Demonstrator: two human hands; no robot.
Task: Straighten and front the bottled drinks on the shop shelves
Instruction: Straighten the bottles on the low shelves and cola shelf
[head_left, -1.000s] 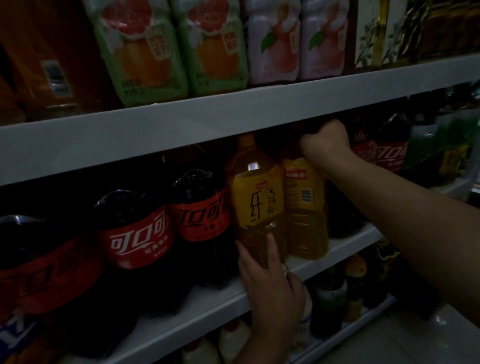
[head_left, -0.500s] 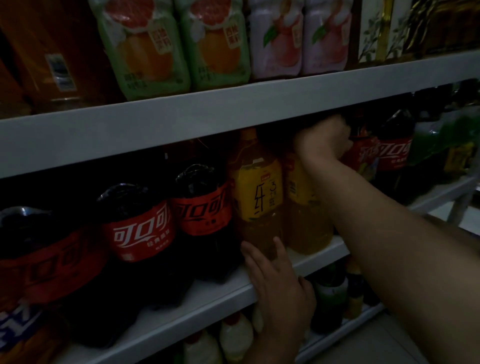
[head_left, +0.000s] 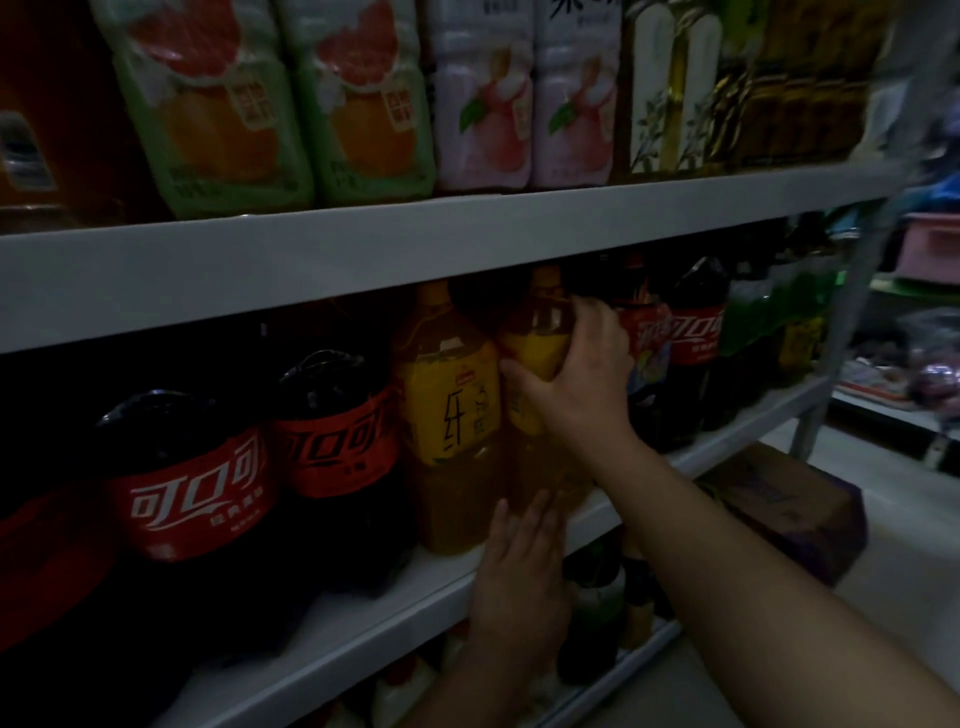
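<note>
On the middle shelf (head_left: 363, 631), two yellow-labelled tea bottles stand side by side near its front edge, between the cola bottles (head_left: 192, 483) on the left and further cola bottles (head_left: 693, 332) towards the right end. The right tea bottle (head_left: 537, 338) is gripped at its shoulder by the right hand (head_left: 576, 379): the fingers are wrapped around it from the right side and the thumb is pressed on its front face, so the hand is clamped on the bottle. The bottle's long axis is upright, perhaps leaning slightly; its label is largely hidden by the hand, so its facing cannot be told. The left hand (head_left: 519, 577) is held flat at the shelf's front edge, fingers together and extended upward, their tips touching the bases of the two tea bottles; nothing is grasped by it. The left tea bottle (head_left: 449, 415) is already fronted, its label turned outward.

Compared with a second ago, the right hand has been brought down from the bottle's cap, up under the upper shelf (head_left: 467, 249), to its shoulder, and the left hand has been shifted rightward along the edge.
</note>
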